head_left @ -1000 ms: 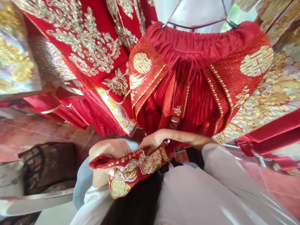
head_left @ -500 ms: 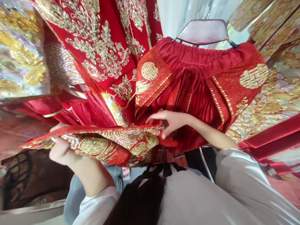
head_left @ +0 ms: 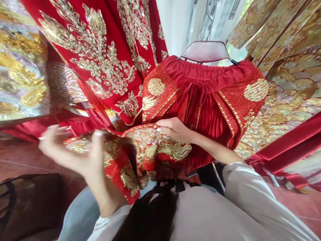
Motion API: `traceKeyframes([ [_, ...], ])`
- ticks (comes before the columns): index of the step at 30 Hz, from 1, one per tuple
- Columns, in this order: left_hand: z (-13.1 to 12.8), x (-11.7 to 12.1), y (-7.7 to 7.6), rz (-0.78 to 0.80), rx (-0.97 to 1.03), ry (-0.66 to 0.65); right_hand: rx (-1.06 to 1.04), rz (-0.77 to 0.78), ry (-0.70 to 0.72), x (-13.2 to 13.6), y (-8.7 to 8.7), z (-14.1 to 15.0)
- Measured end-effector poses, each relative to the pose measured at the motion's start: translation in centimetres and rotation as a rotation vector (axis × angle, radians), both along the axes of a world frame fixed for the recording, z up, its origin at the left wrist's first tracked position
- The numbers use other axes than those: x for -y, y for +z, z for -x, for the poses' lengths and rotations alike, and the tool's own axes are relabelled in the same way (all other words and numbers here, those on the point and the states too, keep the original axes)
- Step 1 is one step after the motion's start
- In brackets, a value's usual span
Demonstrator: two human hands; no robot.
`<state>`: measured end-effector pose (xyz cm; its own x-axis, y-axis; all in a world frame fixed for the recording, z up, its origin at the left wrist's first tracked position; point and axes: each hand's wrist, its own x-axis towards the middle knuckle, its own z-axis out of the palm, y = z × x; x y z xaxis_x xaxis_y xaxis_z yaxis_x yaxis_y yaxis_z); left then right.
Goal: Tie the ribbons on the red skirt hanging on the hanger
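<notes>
Across the front of me sags a red garment with dense gold embroidery, its cloth now bunched and folded. My right hand is closed over its upper edge, the fingers bent onto the embroidery. My left hand, slightly blurred, is held up at the garment's left end with fingers apart and curved, gripping nothing. Just behind hangs a red pleated skirt with an elastic waist, a tied cord and glittering side panels with gold round emblems. A wire-armed hanger holds its waistband.
A red gown with silver-gold beading hangs at the left, beside a white and yellow sequinned garment. Gold scale-patterned garments hang at the right. A dark brown bag lies low at the left.
My left hand has let go of the embroidered garment, and that end has dropped and crumpled. My right hand has closed on the upper edge. The view has shifted slightly.
</notes>
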<state>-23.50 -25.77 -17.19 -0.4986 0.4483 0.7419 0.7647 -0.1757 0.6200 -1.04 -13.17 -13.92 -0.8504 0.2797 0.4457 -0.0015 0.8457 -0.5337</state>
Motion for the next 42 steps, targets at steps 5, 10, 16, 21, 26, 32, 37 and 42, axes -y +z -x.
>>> traceKeyframes([
  [5, -3.9, -3.9, -4.7, 0.493, 0.250, -0.819, 0.070, -0.445, -0.006, 0.0, 2.7, 0.8],
  [10, -2.4, -5.6, -8.3, 0.511, 0.774, -0.854, 0.083, -0.750, -0.209, -4.1, 4.8, 1.5],
  [16, -0.3, -6.9, -3.7, 0.250, 0.727, -0.755, 0.024, -0.923, -0.397, -9.9, 6.0, 4.2],
  [21, 1.8, -6.5, 0.4, 0.176, 0.574, -0.747, 0.161, -0.919, -0.477, -9.2, 7.3, 4.4],
  [26, 3.7, -7.6, 1.0, 0.196, 0.413, -0.767, 0.134, -0.880, -0.384, -5.7, 8.0, 1.4],
  [32, 0.6, -14.8, 1.7, 0.136, 0.262, -0.717, 0.013, -0.742, -0.398, -5.4, 6.4, -0.6],
  [37, -3.0, -20.7, 5.8, 0.095, 0.119, -0.705, -0.268, -0.625, -0.584, -6.1, 4.3, -2.0],
  [42, -7.3, -26.4, 11.9, 0.068, -0.024, -0.734, -0.436, -0.466, -0.719, -7.4, 3.8, -3.8],
])
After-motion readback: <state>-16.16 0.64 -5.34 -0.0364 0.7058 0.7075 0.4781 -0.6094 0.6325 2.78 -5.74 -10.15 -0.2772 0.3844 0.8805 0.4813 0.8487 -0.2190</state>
